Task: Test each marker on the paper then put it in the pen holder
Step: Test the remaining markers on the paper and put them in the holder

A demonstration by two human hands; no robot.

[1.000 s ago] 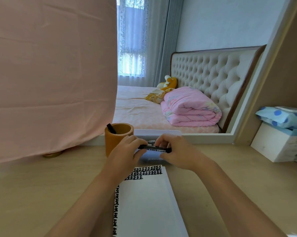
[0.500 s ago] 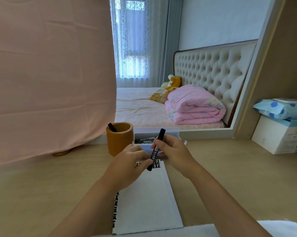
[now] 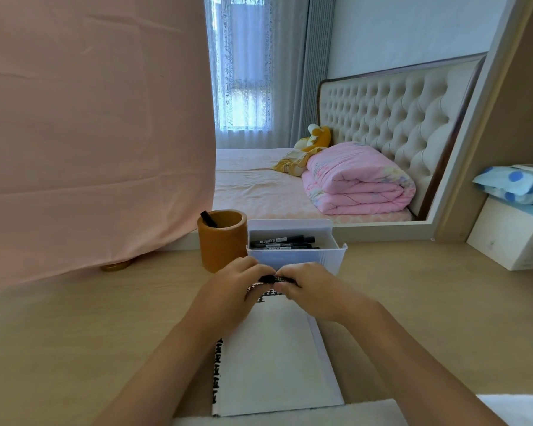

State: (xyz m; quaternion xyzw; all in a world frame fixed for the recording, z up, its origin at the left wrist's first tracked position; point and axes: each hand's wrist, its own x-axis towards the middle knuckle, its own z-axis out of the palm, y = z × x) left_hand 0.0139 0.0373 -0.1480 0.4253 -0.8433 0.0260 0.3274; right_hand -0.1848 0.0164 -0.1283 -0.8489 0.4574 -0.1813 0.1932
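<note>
Pale wooden desk (image 3: 74, 348), bedroom beyond. Marker (image 3: 274, 278) now lies level over the top of the paper (image 3: 277, 358); half a second back it stood tilted in the right hand (image 3: 315, 290). Left hand (image 3: 229, 292) and right each pinch an end. Likely recapping, cap unseen. Pen holder (image 3: 222, 244) waits just behind, beside the white box (image 3: 292, 259).

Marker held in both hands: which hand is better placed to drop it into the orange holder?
Probably the left hand: the holder stands just beyond it, left of the marker. The right hand would have to cross over the left.
</note>
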